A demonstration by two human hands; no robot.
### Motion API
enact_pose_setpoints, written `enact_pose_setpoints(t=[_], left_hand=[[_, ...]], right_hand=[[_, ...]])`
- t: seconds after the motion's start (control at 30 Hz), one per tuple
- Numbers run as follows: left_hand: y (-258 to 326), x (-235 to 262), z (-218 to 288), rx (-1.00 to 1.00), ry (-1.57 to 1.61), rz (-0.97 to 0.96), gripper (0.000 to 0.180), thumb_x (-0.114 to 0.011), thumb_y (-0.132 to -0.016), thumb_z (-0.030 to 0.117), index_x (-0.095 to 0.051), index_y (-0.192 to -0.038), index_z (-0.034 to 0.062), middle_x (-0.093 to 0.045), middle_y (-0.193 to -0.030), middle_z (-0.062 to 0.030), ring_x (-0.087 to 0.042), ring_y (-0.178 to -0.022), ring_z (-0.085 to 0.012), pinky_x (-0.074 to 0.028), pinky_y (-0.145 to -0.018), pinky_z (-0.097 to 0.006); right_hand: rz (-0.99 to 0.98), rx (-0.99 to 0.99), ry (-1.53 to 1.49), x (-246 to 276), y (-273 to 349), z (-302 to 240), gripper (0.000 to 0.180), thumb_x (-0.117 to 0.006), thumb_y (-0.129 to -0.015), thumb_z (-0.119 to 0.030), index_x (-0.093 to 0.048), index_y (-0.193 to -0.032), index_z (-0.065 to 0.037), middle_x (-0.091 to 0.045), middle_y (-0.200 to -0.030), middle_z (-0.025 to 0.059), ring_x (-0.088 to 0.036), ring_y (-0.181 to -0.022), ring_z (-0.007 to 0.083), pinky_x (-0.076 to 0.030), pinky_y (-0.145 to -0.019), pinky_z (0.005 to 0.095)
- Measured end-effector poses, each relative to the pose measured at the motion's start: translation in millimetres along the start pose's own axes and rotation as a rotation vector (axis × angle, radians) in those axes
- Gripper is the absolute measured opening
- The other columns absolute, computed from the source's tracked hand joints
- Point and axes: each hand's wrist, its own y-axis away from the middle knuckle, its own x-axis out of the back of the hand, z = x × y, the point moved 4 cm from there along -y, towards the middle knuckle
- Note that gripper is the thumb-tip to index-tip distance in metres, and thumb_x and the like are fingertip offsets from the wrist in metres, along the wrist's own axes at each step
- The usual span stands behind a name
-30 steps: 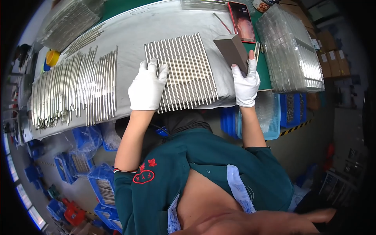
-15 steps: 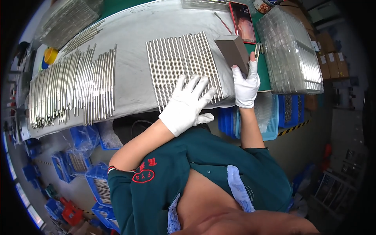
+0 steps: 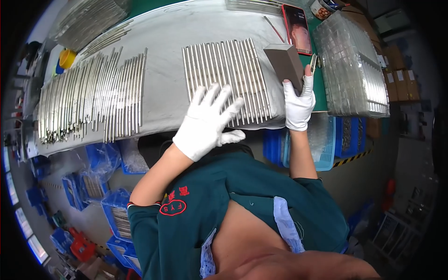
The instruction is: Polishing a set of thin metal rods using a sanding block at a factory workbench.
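Head view: left hand [image 3: 205,123] is spread, fingers released, over the near ends of the row of metal rods [image 3: 226,79] on the surface; the rods' long axes run away from the fingertips. Right hand [image 3: 297,103], just beside the row's right edge, grips a grey block [image 3: 284,65], possibly an abrasive pad.

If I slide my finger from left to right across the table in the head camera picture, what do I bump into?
Yellow roll of tape → big spread of metal rods → neat row of metal rods → grey block held by the gloved right hand → stack of clear plastic trays.
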Motion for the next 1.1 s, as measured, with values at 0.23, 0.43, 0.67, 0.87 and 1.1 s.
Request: enact_pose_setpoints(t=[0.23,0.43,0.67,0.87,1.1], left_hand=[[26.6,-3.0,-32.6,0.175,-0.128,-0.021,0.094,-0.058,-0.07,0.074,-0.047,-0.139,0.0112,-0.045,-0.139,-0.0223,-0.039,-0.129,-0.046,-0.028,-0.108,-0.058],[13.7,-2.9,-22.6,0.113,-0.092,-0.016,0.096,-0.061,-0.067,0.074,-0.047,-0.138,0.0107,-0.046,-0.137,-0.0218,-0.041,-0.126,-0.0443,-0.028,-0.107,-0.057],[-29.4,-21.7,19.8,-0.118,0.094,0.014,0.079,-0.066,-0.075,0.059,-0.05,-0.135,0.0092,-0.047,-0.136,-0.0227,-0.044,-0.127,-0.0414,-0.03,-0.108,-0.054],[-58.2,-57.4,40.3,-0.229,0.084,0.061,0.058,-0.062,-0.085,0.041,-0.05,-0.132,0.0096,-0.048,-0.133,-0.0197,-0.044,-0.126,-0.0384,-0.029,-0.109,-0.052],[-58.8,-59.9,41.0,-0.203,0.067,0.095,0.059,-0.06,-0.087,0.036,-0.048,-0.133,0.0014,-0.048,-0.133,-0.0202,-0.043,-0.127,-0.038,-0.029,-0.111,-0.048]], right_hand=[[-0.025,0.014,0.015,-1.7,-1.3,-2.9,0.071,-0.079,-0.075,-0.015,-0.049,-0.14,-0.015,-0.069,-0.1,0.0162,-0.066,-0.081,0.034,-0.052,-0.073,0.0398],[-0.053,-0.003,-0.01,-0.8,-1.0,-1.8,0.071,-0.079,-0.074,-0.013,-0.049,-0.139,-0.014,-0.069,-0.105,0.0163,-0.067,-0.084,0.0336,-0.053,-0.075,0.0392],[-0.004,-0.009,-0.004,2.6,0.9,-0.6,0.072,-0.08,-0.074,-0.013,-0.049,-0.139,-0.012,-0.069,-0.098,0.0156,-0.066,-0.08,0.0321,-0.053,-0.072,0.038],[0.093,-0.071,-0.25,5.2,3.7,-2.9,0.074,-0.08,-0.075,-0.008,-0.046,-0.14,-0.008,-0.067,-0.102,0.0174,-0.066,-0.081,0.0288,-0.053,-0.072,0.0362],[0.069,0.007,-0.141,5.6,4.9,0.6,0.073,-0.08,-0.075,-0.007,-0.046,-0.14,-0.005,-0.066,-0.104,0.0177,-0.066,-0.082,0.0293,-0.053,-0.073,0.0363]])
